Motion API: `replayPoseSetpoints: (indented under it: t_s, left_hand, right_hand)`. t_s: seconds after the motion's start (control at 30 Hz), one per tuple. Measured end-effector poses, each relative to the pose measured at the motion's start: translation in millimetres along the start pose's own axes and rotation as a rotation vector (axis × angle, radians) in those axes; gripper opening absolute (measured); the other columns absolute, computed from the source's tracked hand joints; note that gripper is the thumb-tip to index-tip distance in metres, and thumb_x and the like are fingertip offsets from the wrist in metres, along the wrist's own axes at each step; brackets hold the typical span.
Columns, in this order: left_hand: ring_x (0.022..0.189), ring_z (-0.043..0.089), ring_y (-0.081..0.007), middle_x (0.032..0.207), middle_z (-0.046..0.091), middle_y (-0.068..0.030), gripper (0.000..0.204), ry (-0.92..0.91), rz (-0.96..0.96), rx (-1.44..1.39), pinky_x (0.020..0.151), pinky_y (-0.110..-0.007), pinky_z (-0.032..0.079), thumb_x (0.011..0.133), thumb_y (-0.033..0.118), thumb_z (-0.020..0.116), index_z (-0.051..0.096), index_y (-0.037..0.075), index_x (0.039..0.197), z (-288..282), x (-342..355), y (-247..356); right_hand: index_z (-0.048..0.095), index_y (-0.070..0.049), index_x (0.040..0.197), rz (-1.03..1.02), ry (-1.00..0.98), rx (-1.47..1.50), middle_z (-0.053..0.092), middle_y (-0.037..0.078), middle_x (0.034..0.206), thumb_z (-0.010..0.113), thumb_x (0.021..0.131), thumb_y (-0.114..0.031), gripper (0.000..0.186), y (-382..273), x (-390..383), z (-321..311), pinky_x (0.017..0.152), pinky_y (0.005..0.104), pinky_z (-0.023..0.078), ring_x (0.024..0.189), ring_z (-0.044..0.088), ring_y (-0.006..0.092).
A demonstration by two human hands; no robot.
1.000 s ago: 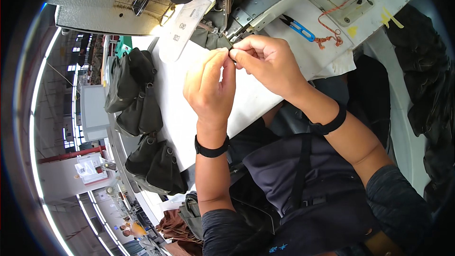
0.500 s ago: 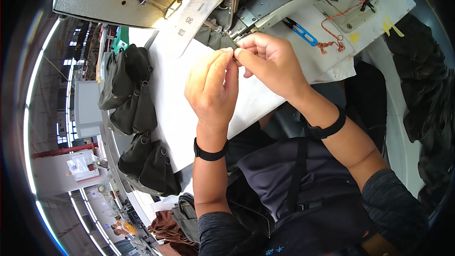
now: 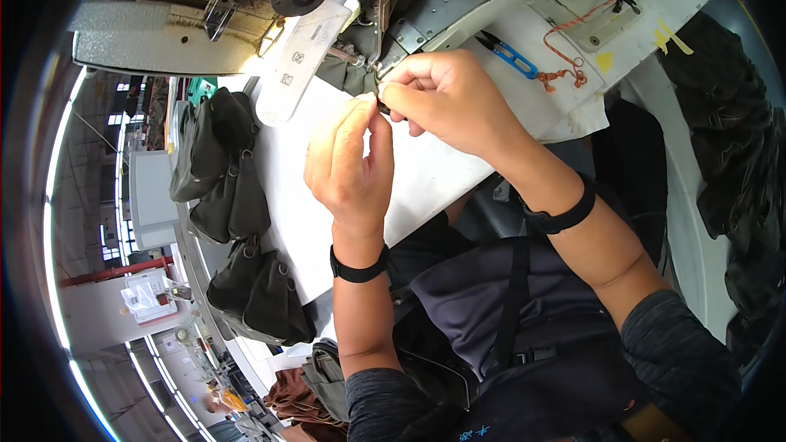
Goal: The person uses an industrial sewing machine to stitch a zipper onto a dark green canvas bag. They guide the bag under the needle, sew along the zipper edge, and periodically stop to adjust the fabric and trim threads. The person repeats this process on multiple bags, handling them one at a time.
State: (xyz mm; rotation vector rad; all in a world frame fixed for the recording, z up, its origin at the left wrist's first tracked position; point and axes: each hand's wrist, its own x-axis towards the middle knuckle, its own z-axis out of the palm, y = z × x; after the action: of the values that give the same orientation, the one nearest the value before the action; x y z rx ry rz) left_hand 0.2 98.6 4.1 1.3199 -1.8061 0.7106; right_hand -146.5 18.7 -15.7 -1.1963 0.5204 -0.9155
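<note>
Both hands meet beside the sewing machine, at the near edge of an olive-green fabric piece. My left hand is closed in a pinch, its thumb and fingertips together at that edge. My right hand pinches just to the right, its fingers curled over the fabric. A small dark bit shows between the fingertips, too covered to make out. The fabric's far part lies under the machine's metal foot parts.
Dark green bags with metal rings line the table's left side. Blue-handled thread snips and an orange-red cord lie right of the machine. A translucent plate sticks out on the left. Dark fabric is piled far right.
Both hands have shifted slightly left in the picture, still pinching at the fabric edge. The whole view has moved a little, with the machine and plate also lying further left.
</note>
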Motion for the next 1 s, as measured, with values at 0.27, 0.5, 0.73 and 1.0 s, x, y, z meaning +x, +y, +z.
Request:
replayPoseSetpoints:
  t_s: [0.27, 0.5, 0.73, 1.0]
  left_hand:
    - [0.088, 0.075, -0.0247, 0.100, 0.078, -0.0101, 0.029, 0.003, -0.043, -0.026, 0.078, -0.035, 0.059, 0.079, -0.011, 0.081, 0.076, 0.002, 0.103, -0.4, 2.2, 2.2]
    - [0.090, 0.075, -0.0271, 0.101, 0.077, -0.0118, 0.031, -0.028, -0.049, -0.074, 0.080, -0.035, 0.059, 0.079, -0.014, 0.079, 0.075, 0.001, 0.106, -1.6, -0.4, -3.4]
    - [0.091, 0.076, -0.0274, 0.101, 0.076, -0.0135, 0.030, -0.055, -0.015, -0.120, 0.082, -0.036, 0.061, 0.077, -0.016, 0.079, 0.075, -0.002, 0.103, 4.2, 5.8, -2.4]
    - [0.100, 0.075, -0.0297, 0.108, 0.076, -0.0159, 0.025, -0.130, -0.106, -0.084, 0.088, -0.037, 0.061, 0.084, -0.009, 0.079, 0.076, -0.004, 0.108, 3.0, 2.6, 2.4]
  right_hand:
    - [0.071, 0.005, 0.082, -0.079, 0.051, -0.041, 0.070, 0.010, 0.066, 0.065, 0.091, -0.015, 0.022, -4.0, 1.9, 9.1, 0.055, 0.0304, 0.052, 0.058, 0.069, 0.0150]
    - [0.070, 0.005, 0.091, 0.072, -0.127, -0.079, 0.071, 0.004, 0.078, 0.061, 0.098, -0.012, 0.020, -23.6, 4.8, -3.7, 0.058, 0.0231, 0.051, 0.065, 0.069, 0.0104]
    - [0.070, 0.005, 0.089, -0.077, -0.055, -0.143, 0.067, 0.003, 0.074, 0.061, 0.098, -0.006, 0.017, 1.7, -0.4, -6.4, 0.057, 0.0211, 0.047, 0.063, 0.060, 0.0054]
    - [0.074, 0.008, 0.107, -0.054, 0.019, 0.010, 0.068, 0.003, 0.076, 0.065, 0.099, -0.003, 0.017, 9.7, -9.3, -0.3, 0.059, 0.0225, 0.050, 0.067, 0.060, 0.0048]
